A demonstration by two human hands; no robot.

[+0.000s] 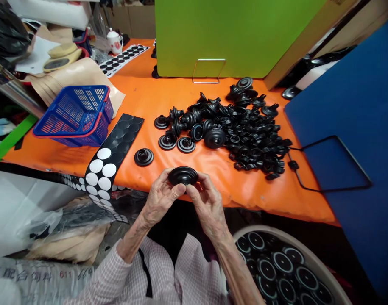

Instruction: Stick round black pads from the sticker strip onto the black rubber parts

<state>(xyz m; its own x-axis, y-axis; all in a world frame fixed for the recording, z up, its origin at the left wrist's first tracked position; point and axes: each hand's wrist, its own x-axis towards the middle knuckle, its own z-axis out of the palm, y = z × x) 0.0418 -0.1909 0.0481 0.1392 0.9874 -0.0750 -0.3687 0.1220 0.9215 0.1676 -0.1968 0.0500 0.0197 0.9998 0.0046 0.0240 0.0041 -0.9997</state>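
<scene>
The left hand point(160, 195) and the right hand point(209, 199) are clamped on opposite sides of a glossy black round stepped disc point(183, 173), which they hold just above the front edge of the orange-covered bench point(168, 180). Both thumbs press at the near side of the disc, their tips close together below its rim, and the fingers wrap towards its sides.

To the left of the hands, a loose black disc with a raised hollow centre point(143, 156) lies on the bench. Beside it, a black strip with round white stickers point(105, 170) runs across the bench and droops over the front edge; its far part shows dark circles. Further left sits a blue plastic lattice basket with a red rim point(100, 127), on the bench beside brown paper point(117, 95).

Beyond the hands, a group of black stepped round parts point(189, 120) joins a heap of small black hexagonal nuts point(254, 142) stretching to the right. A bright green panel point(225, 34) stands behind them, and a blue panel point(349, 106) leans at the right with a black wire loop point(335, 136) against it. Below the bench at the right, a pale round tub point(276, 229) holds many black discs with light rings point(283, 262)
</scene>
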